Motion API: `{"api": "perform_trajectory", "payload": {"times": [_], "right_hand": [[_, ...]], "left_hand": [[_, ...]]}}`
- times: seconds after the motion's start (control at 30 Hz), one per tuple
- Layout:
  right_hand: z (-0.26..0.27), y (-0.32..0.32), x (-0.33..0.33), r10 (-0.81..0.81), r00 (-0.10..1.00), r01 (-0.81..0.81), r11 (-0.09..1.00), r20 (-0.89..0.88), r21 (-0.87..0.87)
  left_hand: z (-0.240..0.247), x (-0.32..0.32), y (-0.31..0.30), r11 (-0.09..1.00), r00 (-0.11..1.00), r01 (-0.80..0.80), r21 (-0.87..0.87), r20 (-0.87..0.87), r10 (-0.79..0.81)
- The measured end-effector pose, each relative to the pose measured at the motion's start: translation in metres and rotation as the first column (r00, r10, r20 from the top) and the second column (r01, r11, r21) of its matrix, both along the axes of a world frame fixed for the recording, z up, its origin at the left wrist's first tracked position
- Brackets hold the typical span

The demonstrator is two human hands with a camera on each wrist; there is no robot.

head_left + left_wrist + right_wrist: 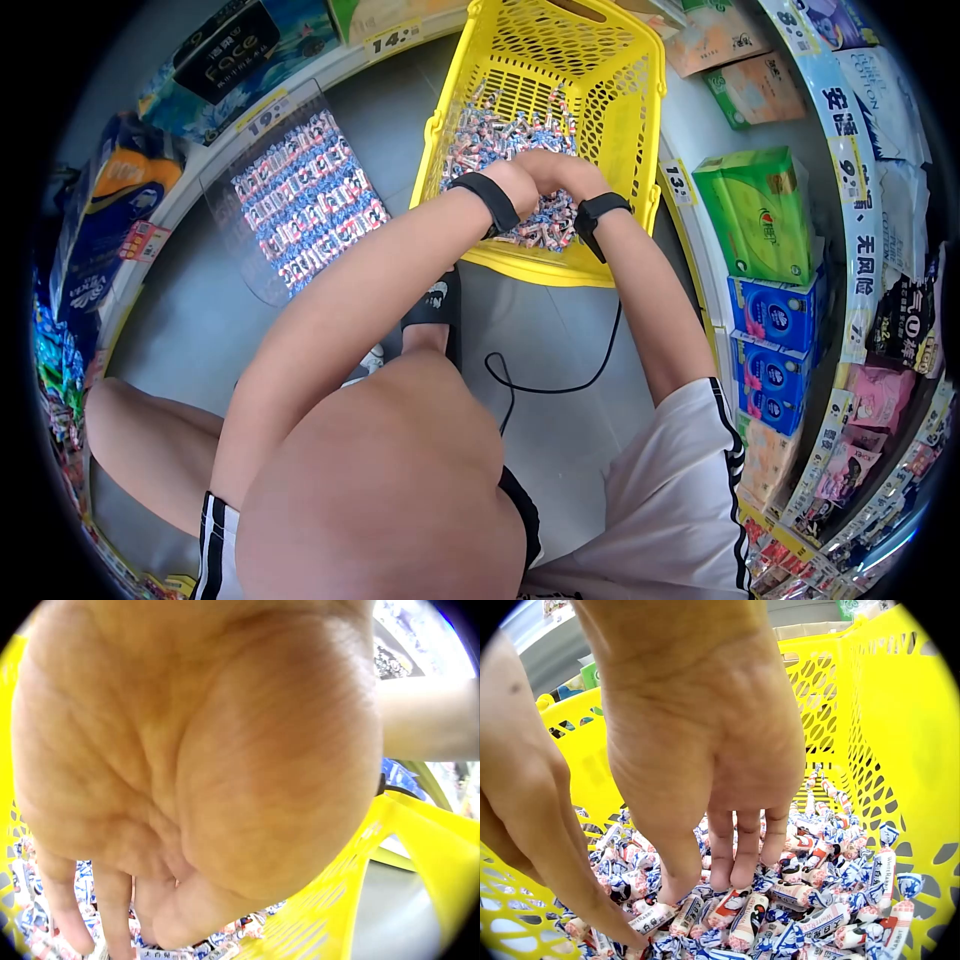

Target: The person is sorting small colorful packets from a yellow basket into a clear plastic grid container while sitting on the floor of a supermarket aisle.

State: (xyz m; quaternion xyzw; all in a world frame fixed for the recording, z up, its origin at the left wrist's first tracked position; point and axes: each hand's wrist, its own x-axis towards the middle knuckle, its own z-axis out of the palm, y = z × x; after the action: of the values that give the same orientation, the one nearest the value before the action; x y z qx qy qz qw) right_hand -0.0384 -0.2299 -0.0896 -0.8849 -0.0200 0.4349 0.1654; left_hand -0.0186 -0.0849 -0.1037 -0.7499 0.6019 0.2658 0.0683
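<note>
Loose wrapped candies [500, 135], white with blue and red print and twisted ends, cover the floor of a yellow shopping basket [640, 110]. Both hands reach down into it, close together, wrists strapped in black. My left hand [202, 765] points downward, its relaxed fingers and thumb at the candies; one wrapper lies right by the fingertips. Beside it my right hand [705, 750] has its fingertips among the candies [750, 922], thumb apart from the fingers, wrappers showing in the gap. In the head view the forearms hide most of both hands' fingers.
On the floor to the left lies a clear panel [310, 200] with candies in neat rows. Shelves of tissue packs [760, 215] flank the right side, more packs [120, 210] the left. A black cable [560, 388] trails across the floor near a sandaled foot [430, 320].
</note>
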Motion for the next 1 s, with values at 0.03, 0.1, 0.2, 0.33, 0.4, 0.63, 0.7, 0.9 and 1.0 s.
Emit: {"api": "perform_trajectory", "payload": {"times": [0.03,0.1,0.2,0.33,0.4,0.63,0.7,0.9,1.0], "right_hand": [[-0.006,-0.002,0.000,0.064,0.994,-0.060,0.997,0.092,-0.044],[-0.010,-0.009,0.001,0.061,0.986,-0.062,0.998,0.154,0.002],[-0.005,-0.013,0.000,0.016,0.985,-0.036,0.993,0.170,0.113],[0.009,-0.020,-0.002,-0.038,0.977,-0.009,0.976,0.209,0.217],[0.021,-0.024,-0.004,-0.147,0.972,0.093,0.957,0.182,0.276],[0.082,-0.010,-0.006,-0.412,0.878,0.274,0.851,0.246,0.447],[0.098,0.000,-0.003,-0.487,0.824,0.285,0.797,0.288,0.533],[0.142,0.039,0.004,-0.481,0.809,0.257,0.808,0.340,0.530],[0.156,0.056,0.013,-0.480,0.776,0.222,0.815,0.409,0.535]], "left_hand": [[0.004,-0.001,0.001,1.000,1.000,-0.020,0.021,0.004,0.020],[0.078,-0.008,0.008,1.000,0.998,0.004,-0.007,-0.055,-0.004],[0.076,-0.011,0.017,0.991,1.000,-0.002,-0.134,-0.026,-0.002],[0.105,-0.011,0.025,0.999,0.998,-0.021,-0.025,-0.057,0.020],[0.103,-0.011,0.028,0.994,0.992,-0.093,-0.058,-0.091,0.088],[0.120,0.005,0.054,0.900,0.931,-0.335,-0.278,-0.245,0.270],[0.119,0.006,0.065,0.810,0.926,-0.374,-0.451,-0.236,0.296],[0.125,-0.001,0.099,0.535,0.878,-0.462,-0.707,-0.281,0.387],[0.130,-0.001,0.118,0.311,0.828,-0.488,-0.815,-0.321,0.459]]}}
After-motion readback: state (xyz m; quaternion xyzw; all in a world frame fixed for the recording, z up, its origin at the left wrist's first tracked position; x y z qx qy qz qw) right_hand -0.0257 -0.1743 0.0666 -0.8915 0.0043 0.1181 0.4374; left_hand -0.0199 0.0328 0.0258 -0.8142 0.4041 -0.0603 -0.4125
